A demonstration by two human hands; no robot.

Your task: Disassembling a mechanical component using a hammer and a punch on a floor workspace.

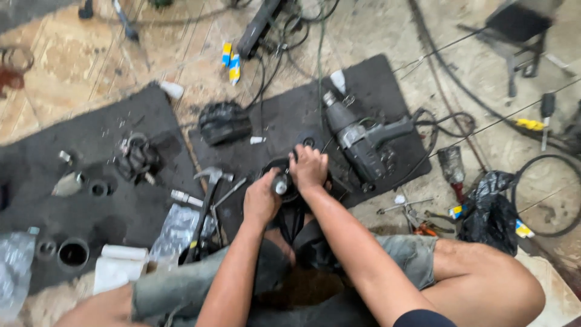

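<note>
A power drill (363, 140), claw hammer (209, 181) and black bag (490, 209) lie nearby.

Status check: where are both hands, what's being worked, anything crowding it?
Left hand gripping a small metal-tipped tool. Right hand pressed on the black round part. Power drill right, claw hammer left, both apart.

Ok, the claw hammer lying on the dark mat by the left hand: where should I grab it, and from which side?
Probably take the claw hammer by the lower handle, coming from the left over the mat. Its head points away, the handle runs back toward the knee, and the left hand crowds its right side.
</note>
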